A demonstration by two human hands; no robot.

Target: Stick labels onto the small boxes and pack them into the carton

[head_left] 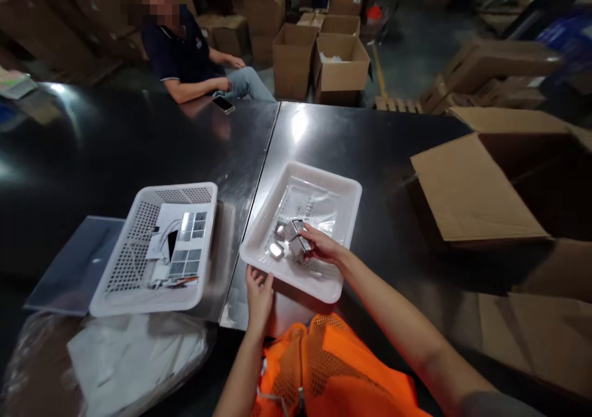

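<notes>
A white plastic basket (349, 219) lies before me on the dark metal table. My right hand (324, 245) reaches into it, closed on small shiny silver boxes (298, 239); my fingers partly hide how many there are. Beside them in the basket lie another silver box (276, 250) and clear plastic bags (308, 201). My left hand (259, 297) is at the basket's near left corner, thumb apart from the fingers, with the fingertips against or just below the rim.
Left stands a second white basket (210, 244) with label sheets (187, 244) and cables. Around it lie a clear plastic sheet (78, 263) and plastic-wrapped white material (134, 355). An open carton (476, 189) stands right. Across the table sits a person (180, 50) near a phone (223, 104).
</notes>
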